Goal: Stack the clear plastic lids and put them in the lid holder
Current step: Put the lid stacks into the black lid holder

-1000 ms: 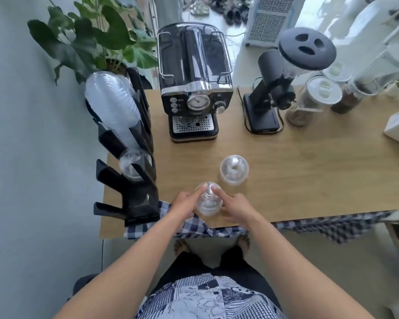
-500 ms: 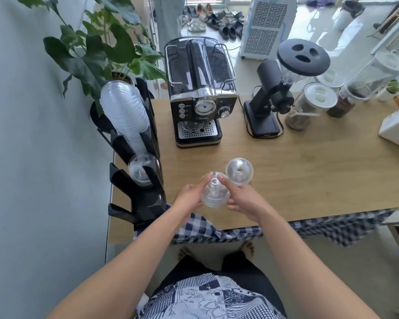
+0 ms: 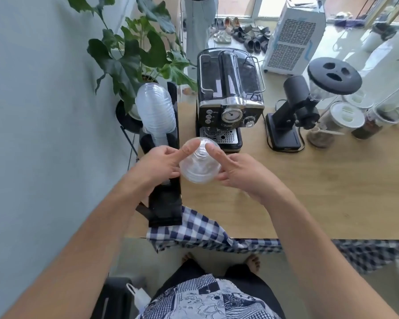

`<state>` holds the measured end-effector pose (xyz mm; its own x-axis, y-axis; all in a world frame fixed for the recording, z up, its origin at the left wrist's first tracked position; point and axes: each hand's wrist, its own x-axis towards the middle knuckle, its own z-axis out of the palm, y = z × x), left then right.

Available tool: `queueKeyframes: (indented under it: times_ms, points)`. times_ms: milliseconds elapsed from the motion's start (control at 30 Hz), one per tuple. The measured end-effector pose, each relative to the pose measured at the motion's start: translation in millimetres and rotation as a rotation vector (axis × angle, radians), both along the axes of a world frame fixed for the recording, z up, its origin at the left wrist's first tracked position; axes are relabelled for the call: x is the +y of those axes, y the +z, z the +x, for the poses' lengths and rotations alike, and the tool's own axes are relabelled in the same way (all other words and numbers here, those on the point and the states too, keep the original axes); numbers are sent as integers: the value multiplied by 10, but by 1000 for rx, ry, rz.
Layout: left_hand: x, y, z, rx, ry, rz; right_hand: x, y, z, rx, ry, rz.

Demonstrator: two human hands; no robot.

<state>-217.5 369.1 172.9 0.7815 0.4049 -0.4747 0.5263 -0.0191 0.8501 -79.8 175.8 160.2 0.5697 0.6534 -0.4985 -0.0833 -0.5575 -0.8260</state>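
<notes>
Small stack of clear domed lids (image 3: 199,163) held up in the air between both hands, above the left part of the wooden bench (image 3: 309,192) and in front of the espresso machine (image 3: 229,97). Dome tops turned toward the camera, rims toward the bench; exact count in the stack impossible to tell through the clear plastic. Left hand (image 3: 158,165) on the stack's left side, thumb laid across the upper dome, fingers (image 3: 171,174) curled under the rim and pinching it. Right hand (image 3: 241,172) mirrored on the right side, thumb pressed on the dome, fingers (image 3: 221,177) closed against the lower edge. Both forearms reaching in from the bottom of the view.

Just left of the hands, black lid holder (image 3: 165,203) standing on the bench's left edge, partly hidden by the left wrist. In its far slot, a long leaning column of nested clear lids (image 3: 154,111); the nearer slots mostly covered by the hand. Checked blue-and-white cloth (image 3: 194,229) draped over the near bench edge beside the holder's base.

Farther back, black coffee grinder (image 3: 309,97) right of the espresso machine, then lidded glass jars (image 3: 339,120) near the right edge. Leafy potted plant (image 3: 136,54) behind the holder, against the pale wall. White cooling unit (image 3: 293,35) and a row of shoes (image 3: 240,31) on the floor beyond the bench.
</notes>
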Motion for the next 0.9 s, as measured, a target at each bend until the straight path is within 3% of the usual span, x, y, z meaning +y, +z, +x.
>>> queueKeyframes:
  times_ms: [367,733,900]
  points:
    - [442,-77,-778,88,163,-48,708,-26,-564,-89,210,-157]
    - [618,-349,-926,164,105,-175,769,-251,-548,-30,248,-258]
    - [655,-476,-975,163,117,-144,751,-355,-536,-6,272,-310]
